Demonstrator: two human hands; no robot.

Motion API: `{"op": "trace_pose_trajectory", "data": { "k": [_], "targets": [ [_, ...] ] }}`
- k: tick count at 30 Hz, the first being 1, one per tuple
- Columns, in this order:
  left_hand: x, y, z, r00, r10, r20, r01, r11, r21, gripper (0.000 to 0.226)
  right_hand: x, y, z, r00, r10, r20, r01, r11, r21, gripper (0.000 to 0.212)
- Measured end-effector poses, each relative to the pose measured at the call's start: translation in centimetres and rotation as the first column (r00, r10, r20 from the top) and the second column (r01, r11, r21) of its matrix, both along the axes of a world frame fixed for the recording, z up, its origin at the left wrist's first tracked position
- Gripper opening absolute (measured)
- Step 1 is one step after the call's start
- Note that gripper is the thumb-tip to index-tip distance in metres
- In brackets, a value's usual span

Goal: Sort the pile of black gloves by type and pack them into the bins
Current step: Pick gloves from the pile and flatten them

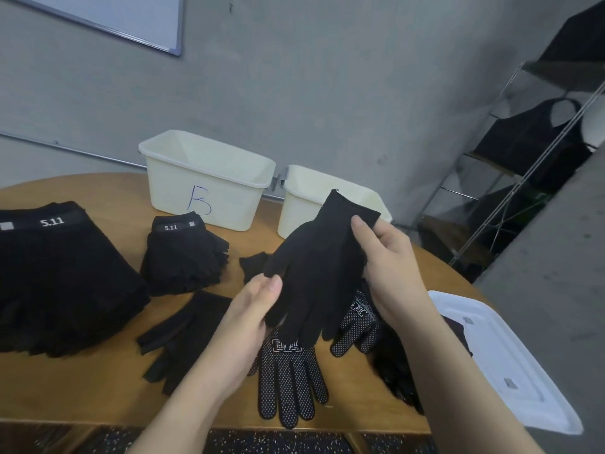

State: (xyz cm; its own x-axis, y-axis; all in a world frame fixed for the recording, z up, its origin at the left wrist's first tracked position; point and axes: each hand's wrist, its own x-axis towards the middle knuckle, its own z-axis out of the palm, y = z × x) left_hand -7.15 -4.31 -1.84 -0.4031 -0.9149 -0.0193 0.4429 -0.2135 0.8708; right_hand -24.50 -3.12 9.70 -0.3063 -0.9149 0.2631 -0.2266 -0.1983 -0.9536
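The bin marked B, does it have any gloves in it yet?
No, the bin marked B shows only bare pale inner walls, and the held glove is above the table in both hands.

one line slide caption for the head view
Both hands hold a plain black glove above dotted gloves, two white bins behind.
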Motion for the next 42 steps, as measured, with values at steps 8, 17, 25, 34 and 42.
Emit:
{"op": "trace_pose_trajectory", "data": {
  "k": [8, 17, 25, 34, 42],
  "targets": [
    [1.6, 0.8, 0.5, 0.997, 0.029, 0.075, -0.025, 0.998, -0.062, 0.042, 1.8, 1.7, -4.8, 0.999, -0.028, -0.027, 0.028, 0.999, -0.026, 0.026],
    [2.4, -1.5, -0.6, 0.953, 0.053, 0.298, -0.061, 0.998, 0.017, 0.077, 1.4, 1.1, -9.1, 0.996, -0.046, 0.071, 0.049, 0.998, -0.041, 0.040],
    [2.4, -0.7, 0.0, 0.882, -0.241, 0.406, 0.307, 0.946, -0.104, 0.036, -1.1, 2.9, -9.7, 0.975, 0.076, 0.209, -0.095, 0.992, 0.084, 0.035],
    [4.1, 1.3, -0.2, 0.728, -0.116, 0.675, 0.282, 0.949, -0.141, 0.043, -0.9, 2.5, -10.7, 0.971, 0.239, 0.004, -0.237, 0.963, 0.130, 0.024],
    [3.4, -0.2, -1.6, 0.503, 0.255, 0.826, 0.076, 0.939, -0.336, 0.019, -1.0, -2.8, -14.6, 0.909, 0.091, -0.406, -0.024, 0.986, 0.166, 0.062]
  ]
}}
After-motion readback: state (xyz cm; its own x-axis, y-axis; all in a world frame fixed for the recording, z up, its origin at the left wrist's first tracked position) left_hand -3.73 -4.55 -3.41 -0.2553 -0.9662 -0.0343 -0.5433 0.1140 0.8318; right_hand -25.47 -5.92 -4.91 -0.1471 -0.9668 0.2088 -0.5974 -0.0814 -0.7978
